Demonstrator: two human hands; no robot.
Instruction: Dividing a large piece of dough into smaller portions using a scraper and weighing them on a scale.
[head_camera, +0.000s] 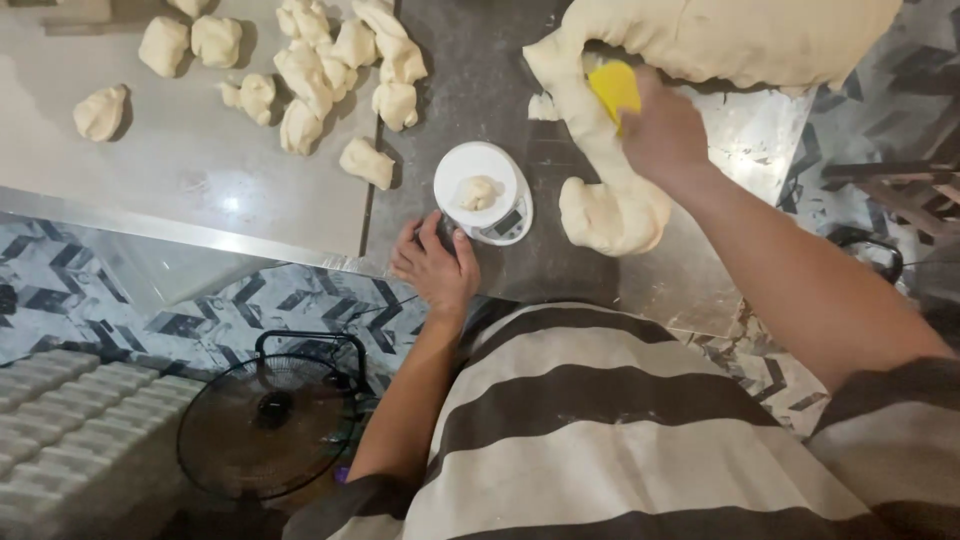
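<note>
The right hand (662, 130) has its fingers curled tight around a yellow scraper (614, 90). The scraper is pushed into a long rope of dough (600, 160) that hangs down from the big dough lump (720, 35). The rope ends in a fat blob just right of the scale (484, 193).

The left hand (435, 268) lies flat with its fingers spread. It holds nothing. Its fingertips touch the near edge of the scale. A small dough ball (478, 192) sits on the white round top of the scale.

Left of the scale, many cut dough pieces (310, 80) lie on the table (180, 160). Below the scale, down on the floor, stands a black fan (268, 425).

What could go wrong? The left hand might press on the scale and make the weight read wrong. The rope is soft and stretchy, so it may tear in a bad spot or stick to the scraper. The blob lies near the table edge and could slide off.
</note>
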